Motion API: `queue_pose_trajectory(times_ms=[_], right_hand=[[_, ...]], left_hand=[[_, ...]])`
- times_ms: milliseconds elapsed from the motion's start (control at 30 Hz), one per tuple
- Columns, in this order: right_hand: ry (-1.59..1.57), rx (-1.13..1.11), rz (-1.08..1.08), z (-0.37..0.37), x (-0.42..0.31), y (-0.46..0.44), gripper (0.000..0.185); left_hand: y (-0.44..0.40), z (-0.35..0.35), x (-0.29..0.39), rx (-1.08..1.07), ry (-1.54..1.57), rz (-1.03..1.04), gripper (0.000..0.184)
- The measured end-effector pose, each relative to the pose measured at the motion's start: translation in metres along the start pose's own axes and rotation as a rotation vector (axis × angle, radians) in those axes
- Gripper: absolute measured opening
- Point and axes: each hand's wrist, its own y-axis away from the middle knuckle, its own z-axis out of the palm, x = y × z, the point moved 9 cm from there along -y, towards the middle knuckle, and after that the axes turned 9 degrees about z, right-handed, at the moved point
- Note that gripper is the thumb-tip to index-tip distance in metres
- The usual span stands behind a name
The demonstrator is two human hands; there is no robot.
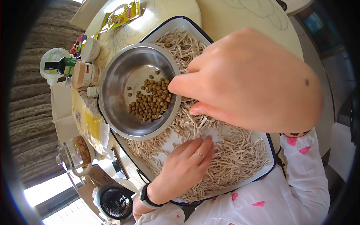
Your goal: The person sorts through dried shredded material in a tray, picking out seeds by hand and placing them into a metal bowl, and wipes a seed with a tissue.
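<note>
Steadying the right hand (255, 82) at the near edge of the steel bowl (116, 101) matters most here, I judge. Its index fingertip meets the rim in my view; the thumb tip stands apart from the index, and I cannot tell whether anything sits between the fingers. Small brown balls (150, 103) lie loose in the bowl, heaped toward that same edge, so a low, gentle touch should save them from bouncing or rolling. The left hand (183, 165), fingers together, reaches down among pale dried strips (240, 165) in the white tray (190, 27) on the desk (255, 15); its palm is hidden, so I cannot tell what it holds. I would spread the strips thinly with flat fingers, pressing lightly because they look brittle, and avoid knocking the bowl, which overlaps the tray's far side.
</note>
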Motion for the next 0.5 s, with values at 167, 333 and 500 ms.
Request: queue_pose_trajectory(times_ms=[167,333,500], right_hand=[[-0.063,-0.050,0.021,0.009,-0.002,0.004,0.021],[-0.129,0.025,0.018,0.011,0.001,0.005,0.020],[0.052,0.026,0.030,0.007,-0.009,0.006,0.021]], left_hand=[[-0.003,0.014,-0.002,-0.031,-0.111,0.001,0.033],[0.004,-0.005,-0.011,0.065,-0.027,-0.113,0.027],[0.011,-0.007,-0.024,0.090,-0.050,-0.187,0.031]])
